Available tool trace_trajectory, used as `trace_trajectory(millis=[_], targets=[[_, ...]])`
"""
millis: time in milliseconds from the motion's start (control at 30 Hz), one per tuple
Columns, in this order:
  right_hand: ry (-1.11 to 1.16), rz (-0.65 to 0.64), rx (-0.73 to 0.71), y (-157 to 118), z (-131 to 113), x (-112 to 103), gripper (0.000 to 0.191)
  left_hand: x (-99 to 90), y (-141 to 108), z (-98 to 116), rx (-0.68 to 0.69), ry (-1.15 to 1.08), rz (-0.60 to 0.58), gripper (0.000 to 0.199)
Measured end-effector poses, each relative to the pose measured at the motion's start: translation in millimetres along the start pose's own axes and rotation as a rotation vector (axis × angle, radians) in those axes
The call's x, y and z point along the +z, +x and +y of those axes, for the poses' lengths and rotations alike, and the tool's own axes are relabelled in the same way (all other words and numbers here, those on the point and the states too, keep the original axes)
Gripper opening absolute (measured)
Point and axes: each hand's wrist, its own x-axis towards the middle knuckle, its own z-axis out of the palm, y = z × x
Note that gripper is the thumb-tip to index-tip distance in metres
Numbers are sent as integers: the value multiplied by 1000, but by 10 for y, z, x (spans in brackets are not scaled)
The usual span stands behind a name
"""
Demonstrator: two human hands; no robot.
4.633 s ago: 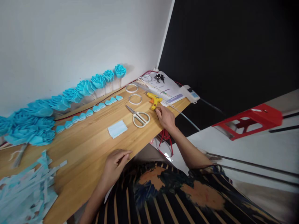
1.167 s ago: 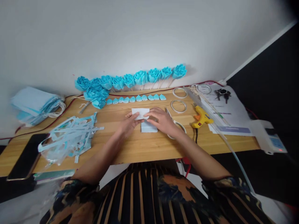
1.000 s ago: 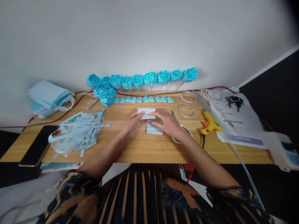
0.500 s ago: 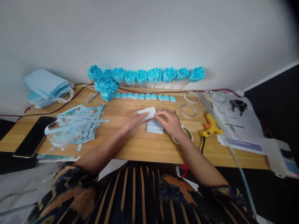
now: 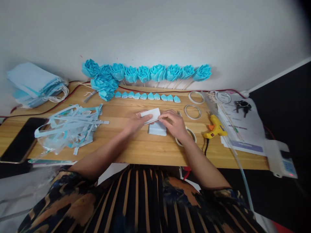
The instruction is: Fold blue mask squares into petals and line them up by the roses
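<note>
Over the middle of the table, my left hand (image 5: 136,122) is closed on a white rectangular piece (image 5: 152,114), with the thumb lying across its face. The piece is thin and tilted; whether it is paper or cloth I cannot tell. My right hand (image 5: 174,123) pinches its lower right edge between thumb and fingertips. Just below sits a small stack of pale blue rectangular pieces (image 5: 157,129), partly covered by the hands. Behind them runs a row of small folded blue petal-shaped pieces (image 5: 143,96).
Blue fabric-like flowers (image 5: 157,72) on sticks lean against the wall. Pale blue scraps (image 5: 70,126) and a phone (image 5: 23,139) lie left. On the right are tape rolls (image 5: 192,111), a yellow glue gun (image 5: 215,127), keys (image 5: 243,107) and papers (image 5: 252,126). Face masks (image 5: 36,82) are piled far left.
The whole view has shifted a little, so the table things appear further left and higher. Both hands stay on the white piece; the right fingers have slid down its right edge.
</note>
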Motion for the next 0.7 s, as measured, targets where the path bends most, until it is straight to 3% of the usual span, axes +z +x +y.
trace_trajectory(millis=[233, 433, 700], targets=[[112, 39, 168, -16, -71, 21, 5, 8, -7, -5, 53, 69, -20, 26], [125, 50, 220, -24, -69, 39, 4, 11, -19, -3, 90, 149, 22, 22], [138, 96, 246, -21, -76, 52, 17, 26, -20, 17, 73, 152, -25, 37]])
